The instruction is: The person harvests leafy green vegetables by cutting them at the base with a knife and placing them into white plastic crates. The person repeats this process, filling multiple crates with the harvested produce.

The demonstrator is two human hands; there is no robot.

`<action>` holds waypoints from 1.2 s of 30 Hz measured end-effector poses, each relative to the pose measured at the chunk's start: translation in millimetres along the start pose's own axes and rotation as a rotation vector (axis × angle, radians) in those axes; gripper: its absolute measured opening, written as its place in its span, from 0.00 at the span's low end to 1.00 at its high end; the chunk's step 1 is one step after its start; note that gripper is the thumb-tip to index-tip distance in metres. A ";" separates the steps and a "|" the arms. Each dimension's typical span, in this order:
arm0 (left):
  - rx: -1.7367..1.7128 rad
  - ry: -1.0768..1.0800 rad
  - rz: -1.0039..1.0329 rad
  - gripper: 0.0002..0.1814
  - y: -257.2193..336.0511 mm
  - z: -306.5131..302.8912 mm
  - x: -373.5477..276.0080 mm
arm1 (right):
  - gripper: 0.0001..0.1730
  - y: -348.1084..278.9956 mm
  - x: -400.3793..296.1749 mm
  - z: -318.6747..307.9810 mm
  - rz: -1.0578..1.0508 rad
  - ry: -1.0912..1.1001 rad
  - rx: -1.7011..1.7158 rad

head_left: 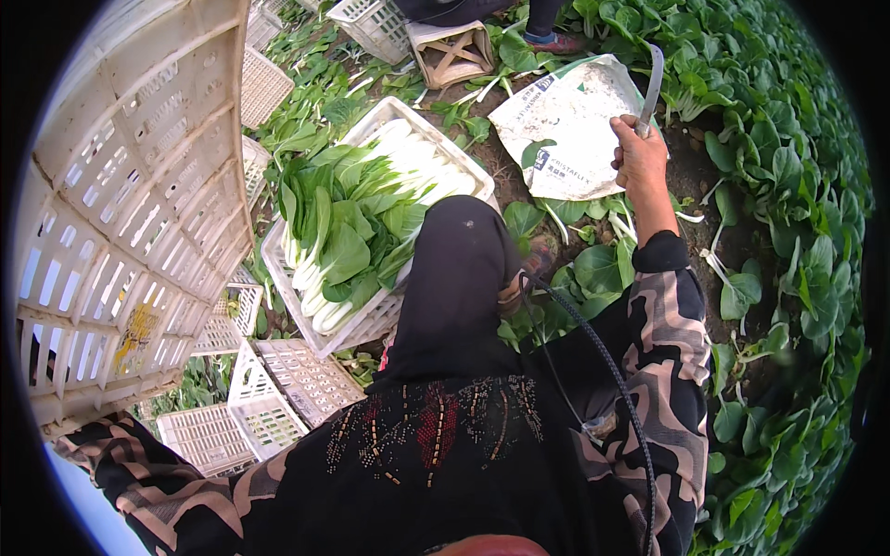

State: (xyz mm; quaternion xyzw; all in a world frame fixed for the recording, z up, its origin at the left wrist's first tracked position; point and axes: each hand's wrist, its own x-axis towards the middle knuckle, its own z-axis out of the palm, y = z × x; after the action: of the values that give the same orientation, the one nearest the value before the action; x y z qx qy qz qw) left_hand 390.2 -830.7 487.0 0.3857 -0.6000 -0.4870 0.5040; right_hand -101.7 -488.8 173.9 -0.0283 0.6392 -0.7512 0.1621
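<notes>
My right hand [641,154] grips a harvesting knife [655,82] whose pale blade points up and away from me. Below that fist lies a soiled white printed plastic sack [591,125], flat on the soil with a loose leaf on it. A large white slatted plastic crate [139,201] rises on its side at the left. My left sleeve [160,479] runs to the lower corner of this crate, and the left hand itself is out of view. Before my bent knee sits a white crate [480,174] filled with leafy greens with white stalks [354,222].
A dense bed of growing greens [820,278] runs along the right. More crates [306,382] stand or lie tipped at lower left, and others [372,28] at the top. A cardboard box [452,52] is beside another person's shoe [556,43]. A dark cable [619,375] crosses my right side.
</notes>
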 end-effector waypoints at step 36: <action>-0.334 -0.725 0.021 0.11 -51.4 588.5 -50.3 | 0.11 -90.3 -124.7 -105.4 -0.246 0.380 0.545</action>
State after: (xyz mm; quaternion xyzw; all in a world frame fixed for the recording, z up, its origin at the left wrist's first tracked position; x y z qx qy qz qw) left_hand -178.5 -679.4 415.1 0.0955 -0.6556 -0.6772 0.3201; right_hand -28.8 -341.9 262.9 0.0795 0.4260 -0.8998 -0.0498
